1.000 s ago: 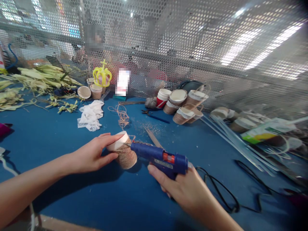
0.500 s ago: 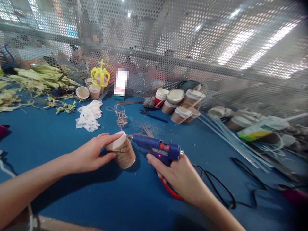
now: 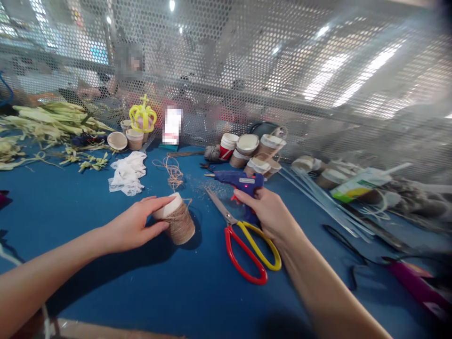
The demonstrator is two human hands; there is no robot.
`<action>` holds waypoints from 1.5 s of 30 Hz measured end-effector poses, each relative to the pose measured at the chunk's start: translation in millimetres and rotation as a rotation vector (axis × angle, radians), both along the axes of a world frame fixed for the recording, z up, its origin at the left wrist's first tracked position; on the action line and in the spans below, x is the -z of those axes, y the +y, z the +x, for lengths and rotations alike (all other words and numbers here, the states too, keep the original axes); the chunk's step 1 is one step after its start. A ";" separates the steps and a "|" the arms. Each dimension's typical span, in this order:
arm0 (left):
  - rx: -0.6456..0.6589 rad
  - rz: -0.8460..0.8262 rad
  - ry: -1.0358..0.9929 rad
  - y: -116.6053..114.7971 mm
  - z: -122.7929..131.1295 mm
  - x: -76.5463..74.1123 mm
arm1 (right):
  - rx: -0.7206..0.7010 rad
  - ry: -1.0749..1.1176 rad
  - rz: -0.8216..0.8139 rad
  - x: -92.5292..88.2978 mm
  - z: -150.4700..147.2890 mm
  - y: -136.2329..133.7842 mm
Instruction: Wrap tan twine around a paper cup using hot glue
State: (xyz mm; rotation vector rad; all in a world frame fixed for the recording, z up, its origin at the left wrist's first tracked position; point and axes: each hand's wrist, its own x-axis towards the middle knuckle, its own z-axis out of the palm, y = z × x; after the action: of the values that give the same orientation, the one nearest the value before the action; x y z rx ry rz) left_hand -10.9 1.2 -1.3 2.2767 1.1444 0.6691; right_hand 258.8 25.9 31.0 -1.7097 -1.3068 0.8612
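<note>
My left hand [image 3: 132,225] grips the rim of a paper cup wrapped in brown twine [image 3: 175,219], which lies tilted on the blue table [image 3: 148,287]. My right hand [image 3: 270,213] is closed round the handle of a blue hot glue gun [image 3: 237,180], held upright farther back on the table with its nozzle pointing left, well away from the cup. Scissors with one red and one yellow handle [image 3: 247,242] lie between the cup and my right forearm.
A perforated metal screen [image 3: 282,70] runs along the back, with a person behind it. Several paper cups [image 3: 251,151], loose twine [image 3: 172,170], a white cloth [image 3: 127,172], a yellow crown on a cup [image 3: 142,117], dried leaves [image 3: 49,123], glue sticks [image 3: 318,197] and a black cord [image 3: 348,252] lie about.
My right hand has lifted the glue gun off the cup and carried it back and to the right. The scissors now show. My left hand still holds the cup.
</note>
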 end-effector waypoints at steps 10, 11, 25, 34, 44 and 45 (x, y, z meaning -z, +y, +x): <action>0.021 -0.016 -0.039 1.3 0.6 -0.2 | 0.057 -0.454 -0.270 30.2 19.5 48.9; 0.021 -0.018 -0.043 1.4 0.6 -0.2 | 0.064 -0.520 -0.265 28.1 19.5 49.0; 0.050 -0.080 -0.092 -0.2 0.9 -1.7 | -0.715 -0.474 0.296 16.0 -56.1 -11.2; 0.089 -0.144 -0.084 -2.7 2.9 -9.6 | -0.678 -0.254 0.106 6.4 -50.8 -18.7; 0.107 -0.205 -0.163 -3.3 3.7 -10.1 | -0.769 -0.458 0.535 8.2 -55.8 -36.9; 0.105 -0.205 -0.164 -3.5 3.6 -10.0 | -0.775 -0.469 0.540 9.0 -56.6 -37.4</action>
State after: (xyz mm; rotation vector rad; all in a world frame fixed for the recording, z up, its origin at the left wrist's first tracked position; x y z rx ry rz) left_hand -7.3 -2.3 8.7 2.0535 0.9625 0.6529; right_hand 202.3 -11.5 22.0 -0.9824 -2.3439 0.4233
